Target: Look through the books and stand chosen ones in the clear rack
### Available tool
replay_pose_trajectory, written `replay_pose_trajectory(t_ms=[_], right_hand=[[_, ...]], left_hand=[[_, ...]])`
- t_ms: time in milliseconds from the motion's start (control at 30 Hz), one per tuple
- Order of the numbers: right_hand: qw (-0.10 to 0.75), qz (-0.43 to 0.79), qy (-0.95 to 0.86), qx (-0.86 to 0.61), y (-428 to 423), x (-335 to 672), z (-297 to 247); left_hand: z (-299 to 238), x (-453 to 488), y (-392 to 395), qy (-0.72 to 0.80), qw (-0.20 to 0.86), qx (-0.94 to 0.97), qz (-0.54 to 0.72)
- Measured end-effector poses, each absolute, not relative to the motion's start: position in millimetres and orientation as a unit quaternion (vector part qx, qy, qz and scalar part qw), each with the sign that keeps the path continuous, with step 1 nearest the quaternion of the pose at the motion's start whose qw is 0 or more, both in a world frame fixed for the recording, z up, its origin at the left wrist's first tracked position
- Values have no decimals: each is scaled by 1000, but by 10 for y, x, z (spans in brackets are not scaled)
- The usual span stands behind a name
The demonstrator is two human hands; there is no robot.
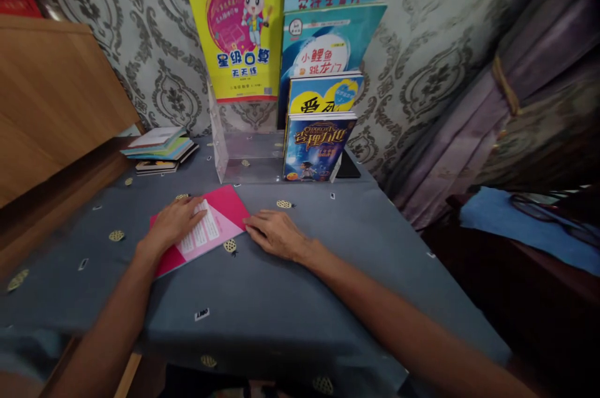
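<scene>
A pink book [220,213] with white text blocks lies flat on the grey tablecloth [290,298]. My left hand [175,223] rests palm down on its left half, fingers stretched out across the cover. My right hand [276,232] lies flat on the cloth at the book's right corner, fingertips touching its edge. Neither hand grips anything.
A clear acrylic stand [244,154] at the back holds several upright books, a dark blue one [316,147] in front, a yellow one [239,23] behind. A stack of books [162,149] lies at back left. A wooden cabinet [51,92] stands left; curtains [525,92] hang right.
</scene>
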State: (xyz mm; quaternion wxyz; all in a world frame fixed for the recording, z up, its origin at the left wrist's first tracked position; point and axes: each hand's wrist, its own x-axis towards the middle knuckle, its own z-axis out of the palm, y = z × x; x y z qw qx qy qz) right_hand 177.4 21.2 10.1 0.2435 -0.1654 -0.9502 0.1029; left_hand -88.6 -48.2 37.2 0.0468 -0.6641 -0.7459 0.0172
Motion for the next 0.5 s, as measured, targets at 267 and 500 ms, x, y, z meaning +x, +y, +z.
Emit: replay_pose_trajectory(t_ms=[267, 500], right_hand=[[206, 92, -950, -216, 174, 1755, 155], [190, 110, -946, -237, 394, 1719, 137]], left_hand=[[666, -641, -588, -769, 40, -628, 114], [618, -504, -586, -772, 69, -625, 98]])
